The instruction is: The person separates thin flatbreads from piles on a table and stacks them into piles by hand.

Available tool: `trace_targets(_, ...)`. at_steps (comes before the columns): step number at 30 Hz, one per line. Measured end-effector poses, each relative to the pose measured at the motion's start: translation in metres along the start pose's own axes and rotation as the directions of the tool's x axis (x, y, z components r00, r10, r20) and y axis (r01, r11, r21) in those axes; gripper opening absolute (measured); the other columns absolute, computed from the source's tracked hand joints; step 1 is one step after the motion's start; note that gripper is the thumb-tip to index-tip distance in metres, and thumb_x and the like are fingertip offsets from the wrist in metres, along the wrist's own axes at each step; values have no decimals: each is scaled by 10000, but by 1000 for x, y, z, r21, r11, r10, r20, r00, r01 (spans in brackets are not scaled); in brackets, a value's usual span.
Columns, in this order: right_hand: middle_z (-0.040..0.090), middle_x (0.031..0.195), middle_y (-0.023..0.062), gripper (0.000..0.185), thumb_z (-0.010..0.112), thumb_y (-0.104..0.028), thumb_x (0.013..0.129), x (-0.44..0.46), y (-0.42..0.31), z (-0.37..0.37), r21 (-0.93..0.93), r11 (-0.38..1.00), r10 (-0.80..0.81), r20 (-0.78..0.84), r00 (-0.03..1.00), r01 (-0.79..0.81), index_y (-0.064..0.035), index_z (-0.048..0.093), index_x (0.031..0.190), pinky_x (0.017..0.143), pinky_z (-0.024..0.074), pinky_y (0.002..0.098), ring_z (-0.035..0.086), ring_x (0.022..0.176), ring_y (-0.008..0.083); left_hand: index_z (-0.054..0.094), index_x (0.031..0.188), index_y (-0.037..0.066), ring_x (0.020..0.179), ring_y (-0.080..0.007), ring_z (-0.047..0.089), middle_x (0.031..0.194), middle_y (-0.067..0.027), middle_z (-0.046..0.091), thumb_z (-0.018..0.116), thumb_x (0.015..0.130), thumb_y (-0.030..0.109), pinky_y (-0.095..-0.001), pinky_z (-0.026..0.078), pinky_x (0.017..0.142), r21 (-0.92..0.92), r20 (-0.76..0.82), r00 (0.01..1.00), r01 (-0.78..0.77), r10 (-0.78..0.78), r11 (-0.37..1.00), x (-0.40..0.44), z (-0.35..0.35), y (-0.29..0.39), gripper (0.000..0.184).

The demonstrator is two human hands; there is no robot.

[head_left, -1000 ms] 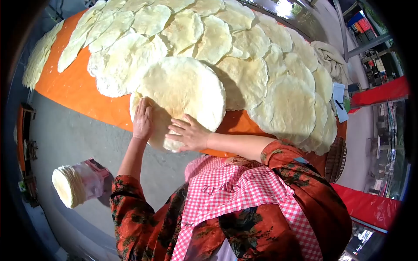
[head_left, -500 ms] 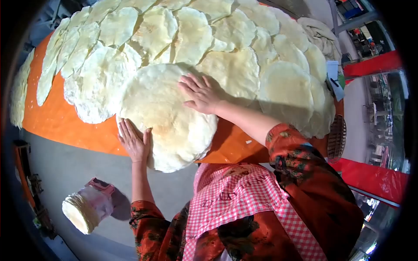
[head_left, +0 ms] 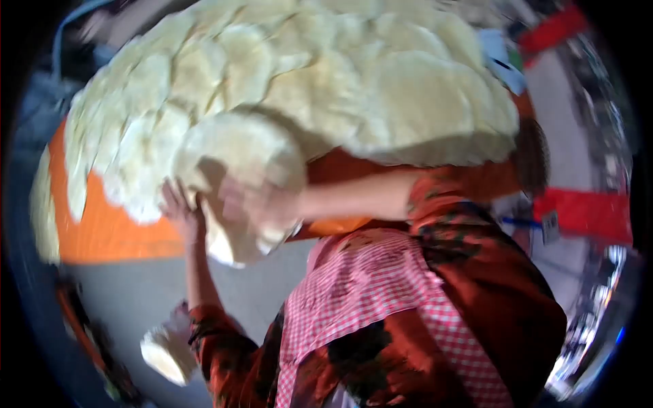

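A large round flatbread lies nearest me, its near edge hanging past the front of the orange table. At its left edge rests my left hand, fingers spread and apart. My right hand is over the flatbread's near half, smeared by motion, so its finger shape and whether it touches are unclear. A shadow falls on the flatbread beside it. Behind it, many thin pale flatbreads overlap across the table.
A stack of pale rounds stands on a stool on the grey floor at lower left, partly behind my left sleeve. At the table's right end are a dark slatted item and a white-blue object. A red band runs along the right.
My right hand has swept left and toward me across the large flatbread. My left hand has stayed at its left edge. The view has shifted and blurred.
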State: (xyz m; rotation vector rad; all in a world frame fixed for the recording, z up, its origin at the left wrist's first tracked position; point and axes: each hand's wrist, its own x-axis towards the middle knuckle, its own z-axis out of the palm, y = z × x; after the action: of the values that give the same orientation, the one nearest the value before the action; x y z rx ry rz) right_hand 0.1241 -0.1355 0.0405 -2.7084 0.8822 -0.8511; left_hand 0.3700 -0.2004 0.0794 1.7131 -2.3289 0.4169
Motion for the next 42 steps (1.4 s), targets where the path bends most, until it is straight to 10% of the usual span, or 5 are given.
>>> trace_targets(3,236,1532,104,717,347,-636,894,-25,-60,-3,-55,996,-32,567,823,77,-176,325,1444,1074,105,652,154,1423,347,200,1491,133,1431,-322,130,1555,-127,145,376,959,495,-592,179,1088,34,297,947,113,-118,993,26,43,4,667)
trace_targets(12,516,1239,101,389,702,-249,806,-132,19,-148,263,911,373,-188,909,-319,-82,597,1141,994,347,462,451,1207,278,329,1428,91,1381,-315,268,1485,-145,303,431,976,391,-527,298,1054,188,191,975,72,-109,980,35,31,11,552)
trace_targets(19,613,1105,169,522,655,-289,767,-427,159,-275,215,-335,760,-514,-399,-917,-16,525,1194,839,485,448,602,1017,330,532,1195,-26,985,-201,564,1091,-108,592,504,939,121,-316,462,866,-927,283,944,314,-168,202,-20,-38,214,297)
trace_targets(38,678,890,123,413,759,-374,655,-568,257,-387,206,107,705,-705,-71,-973,-60,683,912,773,499,412,651,870,294,383,1265,2,874,-223,624,1040,-132,583,542,918,164,-312,522,733,-438,883,458,882,103,-172,-44,-43,615,415)
trace_targets(42,672,947,174,478,770,-349,611,-559,269,-447,314,-118,992,88,-95,-942,18,665,899,793,489,419,638,900,315,424,1217,-2,902,-241,624,1052,-136,565,533,928,159,-319,532,741,-484,843,509,859,176,-166,-45,-37,628,349)
